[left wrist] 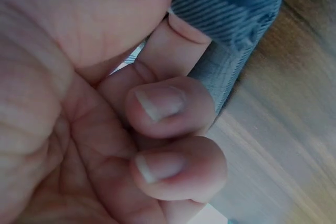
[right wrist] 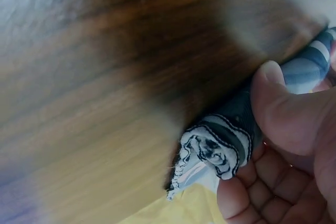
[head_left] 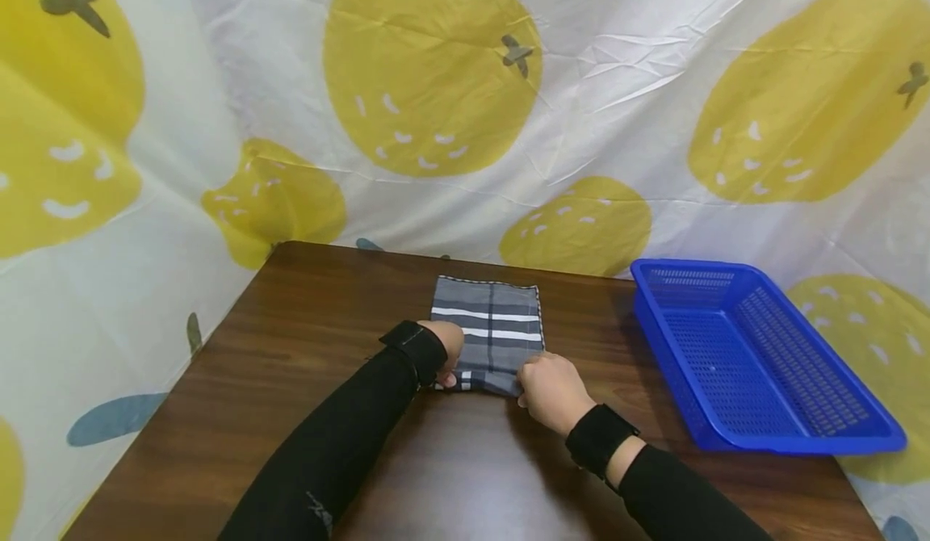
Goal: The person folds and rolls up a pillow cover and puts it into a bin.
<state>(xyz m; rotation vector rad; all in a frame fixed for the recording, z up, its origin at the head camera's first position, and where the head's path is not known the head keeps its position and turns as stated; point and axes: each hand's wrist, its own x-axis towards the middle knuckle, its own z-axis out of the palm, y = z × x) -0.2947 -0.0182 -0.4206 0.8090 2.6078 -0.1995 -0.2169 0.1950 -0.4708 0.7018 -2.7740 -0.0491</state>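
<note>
Currently, a gray checked cloth [head_left: 500, 315] is laid toward the twelve o'clock edge of a wooden table [head_left: 327, 315], with its six o'clock edge rolled up. Near seven o'clock on the cloth, that edge is pinched between thumb and forefinger of the left hand [head_left: 445, 351], whose other visible fingers are curled toward the palm. Near five o'clock, it is gripped by the right hand [head_left: 550, 387], the thumb laid against the roll; its end is seen up close as layered, dark-stitched folds. At three o'clock from the cloth, well apart, a blue basket [head_left: 672, 387] is set. Beyond, at twelve o'clock, a fruit-printed curtain [head_left: 247, 81] is hung.
</note>
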